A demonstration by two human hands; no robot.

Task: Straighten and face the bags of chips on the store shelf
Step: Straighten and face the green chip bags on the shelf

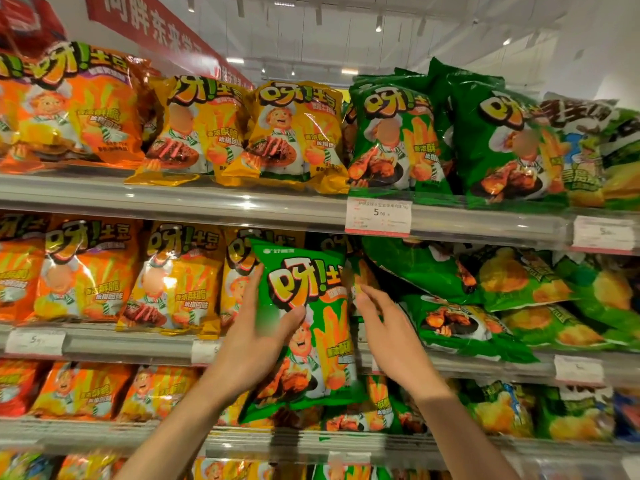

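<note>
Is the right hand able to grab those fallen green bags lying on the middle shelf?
Probably yes. The right hand is open and holds nothing, and the toppled green bags lie just to its right with nothing in front of them. The left hand grips the upright green bag.

Red banner (152, 27) overhead, white price tag (378, 216) (5.90) below

Blurred price labels (34, 342), unreadable

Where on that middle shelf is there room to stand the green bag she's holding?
A dark gap opens behind the held green bag, between the yellow bags and the toppled green bags. Everywhere else is packed.
</note>
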